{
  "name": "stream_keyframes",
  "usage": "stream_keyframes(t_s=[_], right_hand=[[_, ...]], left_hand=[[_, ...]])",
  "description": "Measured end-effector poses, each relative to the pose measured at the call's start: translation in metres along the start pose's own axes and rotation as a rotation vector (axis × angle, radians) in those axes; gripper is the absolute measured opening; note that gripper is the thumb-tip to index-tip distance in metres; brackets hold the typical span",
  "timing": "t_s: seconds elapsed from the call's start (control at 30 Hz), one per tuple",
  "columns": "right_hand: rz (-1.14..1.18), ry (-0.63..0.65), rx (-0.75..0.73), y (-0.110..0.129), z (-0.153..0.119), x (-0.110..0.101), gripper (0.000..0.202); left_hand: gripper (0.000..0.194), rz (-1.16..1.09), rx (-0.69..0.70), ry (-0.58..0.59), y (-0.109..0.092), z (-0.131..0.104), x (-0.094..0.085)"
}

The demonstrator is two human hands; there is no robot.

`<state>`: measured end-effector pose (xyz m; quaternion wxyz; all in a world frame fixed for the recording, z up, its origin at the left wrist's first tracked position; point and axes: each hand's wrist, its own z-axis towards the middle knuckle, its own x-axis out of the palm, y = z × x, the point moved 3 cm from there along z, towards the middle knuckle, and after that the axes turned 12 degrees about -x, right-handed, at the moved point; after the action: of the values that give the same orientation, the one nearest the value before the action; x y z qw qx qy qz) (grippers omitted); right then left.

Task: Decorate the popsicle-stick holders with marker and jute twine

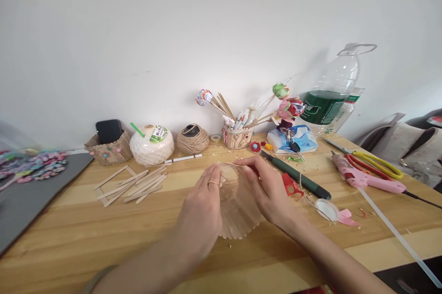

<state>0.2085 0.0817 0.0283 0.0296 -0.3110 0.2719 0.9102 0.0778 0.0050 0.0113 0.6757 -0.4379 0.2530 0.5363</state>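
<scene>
Two bare hands at a wooden table. The ribbed piece lies between the left hand and the right hand, near the middle of the table's front part; whether it touches the tabletop cannot be told. The left grip is closed along the piece's left side, fingers laid together, the thumb mostly hidden. The right grip is closed on the upper right edge, thumb and fingers bent around it.

Handling is judged best with light, even pressure from both sides, since the walls look thin and a hard squeeze could bend or split the ribs. Support low on the body while the fingertips work at the far end should limit twisting; fingertips set on the firmer end, rather than on the flared rim, would spare the scalloped edge.

The piece is pale tan and slightly glossy, with narrow ribs spreading from the far end toward a wide, wavy near edge. Its far end looks rounded and lighter; the material cannot be told for certain.

Left of the hands lie flat wooden sticks, with a ball of twine behind; to the right are a dark green tool, a pink glue gun and scissors.
</scene>
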Motion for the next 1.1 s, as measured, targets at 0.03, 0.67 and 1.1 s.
stream_keyframes(t_s=[0.03,0.67,1.1], right_hand=[[0.063,0.003,-0.025,0.0,-0.005,-0.003,0.019],[0.134,0.128,-0.232,-0.01,-0.017,-0.007,0.102],[-0.204,0.044,-0.625,-0.007,-0.03,0.007,0.096]], left_hand=[[0.051,-0.043,0.018,-0.014,0.004,0.001,-0.002],[0.07,-0.282,0.257,-0.156,0.034,0.011,0.009],[0.079,-0.847,-0.26,0.237,0.027,0.018,0.007]])
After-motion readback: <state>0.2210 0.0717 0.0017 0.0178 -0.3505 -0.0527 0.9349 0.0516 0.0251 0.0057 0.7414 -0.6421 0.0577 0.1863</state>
